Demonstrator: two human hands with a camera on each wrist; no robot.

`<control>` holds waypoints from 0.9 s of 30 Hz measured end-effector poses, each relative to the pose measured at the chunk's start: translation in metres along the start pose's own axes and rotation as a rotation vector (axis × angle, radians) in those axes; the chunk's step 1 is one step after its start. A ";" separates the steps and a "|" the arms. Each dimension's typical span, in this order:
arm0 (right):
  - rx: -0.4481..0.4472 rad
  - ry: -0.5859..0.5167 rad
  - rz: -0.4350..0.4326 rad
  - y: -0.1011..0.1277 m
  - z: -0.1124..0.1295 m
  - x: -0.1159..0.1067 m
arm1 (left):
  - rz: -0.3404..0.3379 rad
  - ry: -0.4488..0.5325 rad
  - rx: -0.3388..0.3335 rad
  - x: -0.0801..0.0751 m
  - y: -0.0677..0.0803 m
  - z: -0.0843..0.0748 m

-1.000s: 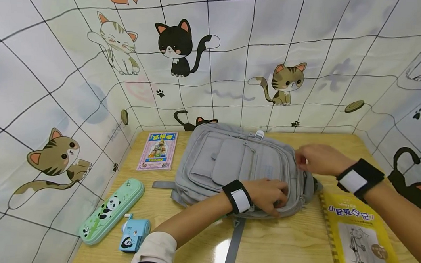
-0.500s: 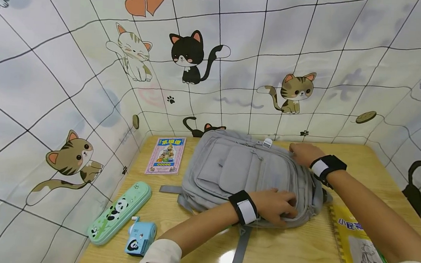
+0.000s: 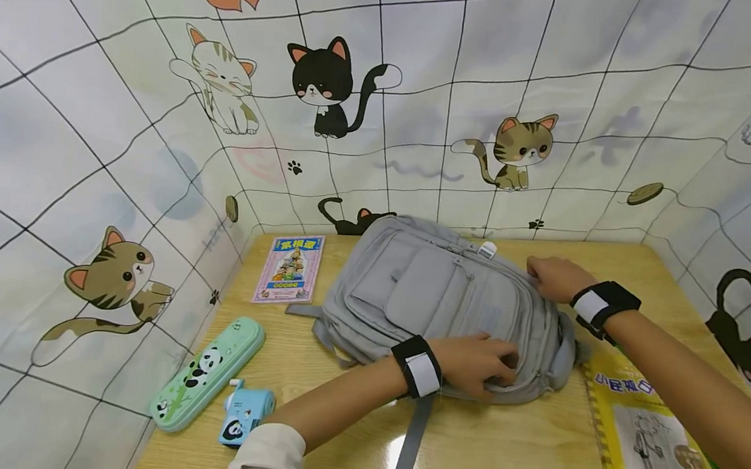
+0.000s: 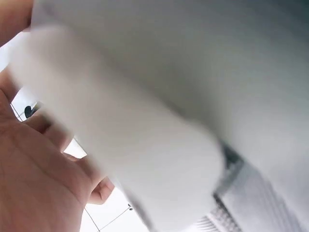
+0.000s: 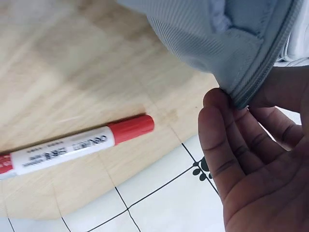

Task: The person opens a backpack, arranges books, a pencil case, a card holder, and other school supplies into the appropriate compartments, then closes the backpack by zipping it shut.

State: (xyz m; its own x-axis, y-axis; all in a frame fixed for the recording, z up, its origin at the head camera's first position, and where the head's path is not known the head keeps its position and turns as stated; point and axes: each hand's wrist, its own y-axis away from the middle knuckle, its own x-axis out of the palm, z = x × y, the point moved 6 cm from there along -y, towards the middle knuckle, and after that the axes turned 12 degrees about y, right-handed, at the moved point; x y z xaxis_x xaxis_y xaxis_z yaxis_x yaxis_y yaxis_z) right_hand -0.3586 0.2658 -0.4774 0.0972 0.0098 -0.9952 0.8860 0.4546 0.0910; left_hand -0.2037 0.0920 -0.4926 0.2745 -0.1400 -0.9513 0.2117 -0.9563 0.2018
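Note:
A grey backpack [image 3: 411, 286] lies on the wooden table, its front pockets facing up. My left hand [image 3: 473, 363] grips its near right edge with bent fingers. In the left wrist view, pale blurred fabric hides part of that hand [image 4: 43, 169]. At the far right edge of the bag, my right hand [image 3: 558, 278] pinches the cloth. The right wrist view shows this hand [image 5: 260, 164] with its thumb and fingertips on a zipper-edged corner of the backpack [image 5: 231, 58]. A marker [image 5: 77, 142] with a red cap lies on the table beyond, apart from the hand.
On the left are a pink booklet [image 3: 289, 269], a green panda pencil case [image 3: 209, 374] and a blue pencil sharpener [image 3: 247, 413] with a crank. A yellow spiral notebook [image 3: 651, 440] lies under my right forearm. A grey strap [image 3: 412, 442] trails toward the front. Cat-patterned cloth [image 3: 419, 123] surrounds the table.
My right hand has shifted left onto the backpack's far right edge and pinches it. The backpack has turned slightly clockwise. My left hand stays at the near edge.

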 end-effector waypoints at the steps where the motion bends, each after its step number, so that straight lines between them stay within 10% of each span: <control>1: -0.004 -0.004 -0.002 0.004 0.002 -0.001 | 0.002 0.000 0.000 0.001 0.003 -0.001; 27: -0.046 -0.082 -0.003 0.075 0.045 0.015 | 0.107 0.553 0.061 0.011 0.073 0.011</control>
State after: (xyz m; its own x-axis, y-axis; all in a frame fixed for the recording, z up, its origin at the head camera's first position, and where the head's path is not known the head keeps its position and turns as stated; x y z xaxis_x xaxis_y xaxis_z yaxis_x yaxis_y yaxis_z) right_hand -0.2704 0.2602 -0.4834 0.1332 -0.0636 -0.9890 0.8646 0.4954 0.0845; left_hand -0.1956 0.0182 -0.4912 0.7455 -0.0976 -0.6594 0.1058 -0.9594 0.2615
